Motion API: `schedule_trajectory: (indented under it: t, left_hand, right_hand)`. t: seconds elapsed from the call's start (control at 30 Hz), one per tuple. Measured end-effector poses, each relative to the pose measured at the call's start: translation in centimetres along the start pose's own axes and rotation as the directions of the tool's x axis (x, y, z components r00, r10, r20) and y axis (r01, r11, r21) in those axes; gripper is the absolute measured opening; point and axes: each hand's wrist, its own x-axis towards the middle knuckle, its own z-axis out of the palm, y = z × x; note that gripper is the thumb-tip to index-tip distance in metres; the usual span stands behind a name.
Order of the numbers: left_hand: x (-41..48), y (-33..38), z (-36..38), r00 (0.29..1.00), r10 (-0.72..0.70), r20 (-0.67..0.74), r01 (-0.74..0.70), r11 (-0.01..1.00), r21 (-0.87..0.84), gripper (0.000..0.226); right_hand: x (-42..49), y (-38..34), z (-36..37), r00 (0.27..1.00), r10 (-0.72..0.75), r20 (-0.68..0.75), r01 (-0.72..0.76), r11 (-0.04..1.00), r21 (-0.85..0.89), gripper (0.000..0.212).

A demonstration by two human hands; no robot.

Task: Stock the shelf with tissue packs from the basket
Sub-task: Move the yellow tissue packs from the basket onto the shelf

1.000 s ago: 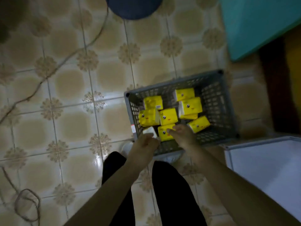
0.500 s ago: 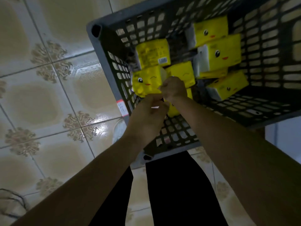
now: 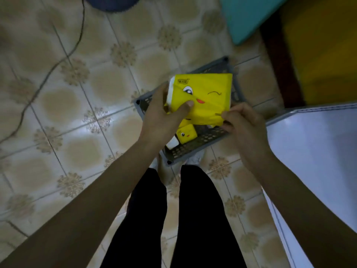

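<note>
A yellow tissue pack point(image 3: 208, 97) with a winking face is held up above the grey basket point(image 3: 195, 146), which stands on the tiled floor by my feet. My left hand point(image 3: 164, 117) grips the pack's left end, thumb across its face. My right hand point(image 3: 243, 122) pinches its lower right corner. The raised pack hides most of the basket; another yellow pack point(image 3: 186, 134) and a white pack end show inside it below.
A white flat surface point(image 3: 313, 151) lies at the right. A teal panel point(image 3: 249, 14) and a dark yellow-fronted unit point(image 3: 318, 51) sit at the upper right. A cable point(image 3: 48, 74) runs across the floor at left, and a dark round object point(image 3: 112, 2) is at the top.
Both hands took a pack from the basket and lifted it toward the camera. The view pulled back up from the basket.
</note>
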Motion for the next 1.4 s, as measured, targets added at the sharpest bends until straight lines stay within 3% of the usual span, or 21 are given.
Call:
schedule_trajectory:
  t: [0.07,0.13,0.23,0.3,0.43,0.57,0.67,0.87,1.03,1.17,1.4]
  left_hand:
    - [-4.9,5.0,-0.6,0.994,0.110,0.005,-0.110,0.993,-0.040,0.053]
    - [-9.5,9.0,-0.9,0.974,0.223,0.030,-0.220,0.972,-0.087,0.040]
    - [-15.5,13.3,0.2,0.914,0.388,0.121,-0.366,0.915,-0.172,0.041]
    - [-19.0,15.3,1.6,0.867,0.460,0.191,-0.421,0.882,-0.212,0.044]
    - [-25.1,17.7,5.7,0.768,0.559,0.313,-0.499,0.829,-0.253,0.045]
    - [-32.3,18.9,10.7,0.618,0.626,0.476,-0.549,0.777,-0.309,0.037]
    - [-38.6,18.2,15.5,0.515,0.653,0.555,-0.572,0.744,-0.344,0.040]
    - [-52.3,14.1,24.8,0.355,0.672,0.650,-0.606,0.695,-0.387,0.045]
    - [-61.3,11.0,29.4,0.230,0.677,0.699,-0.619,0.657,-0.431,0.037]
    - [-65.5,9.7,32.4,0.157,0.674,0.721,-0.626,0.633,-0.455,0.044]
    - [-69.4,8.3,39.5,0.061,0.653,0.755,-0.650,0.600,-0.466,0.044]
  right_hand:
    - [-5.2,-4.8,-1.1,0.989,-0.080,-0.124,0.092,0.991,0.094,0.011]
    - [-9.9,-8.4,-1.8,0.957,-0.126,-0.263,0.170,0.974,0.152,0.022]
    - [-16.5,-11.7,-3.3,0.875,-0.157,-0.457,0.272,0.942,0.197,0.041]
    - [-20.4,-12.6,-4.8,0.821,-0.147,-0.552,0.340,0.903,0.264,0.042]
    - [-28.2,-12.7,-8.7,0.667,-0.150,-0.730,0.481,0.834,0.269,0.044]
    - [-36.1,-11.7,-12.9,0.476,-0.197,-0.857,0.628,0.758,0.175,0.039]
    - [-42.6,-9.5,-16.6,0.378,-0.210,-0.902,0.689,0.714,0.122,0.031]
    - [-57.7,-2.6,-24.6,0.182,-0.313,-0.932,0.689,0.717,-0.107,0.047]
    - [-66.8,2.2,-29.0,0.130,-0.341,-0.931,0.638,0.748,-0.185,0.059]
    - [-70.8,4.8,-31.6,0.061,-0.343,-0.937,0.652,0.725,-0.223,0.065]
    - [-73.4,9.3,-37.4,0.051,-0.324,-0.945,0.617,0.754,-0.226,0.083]
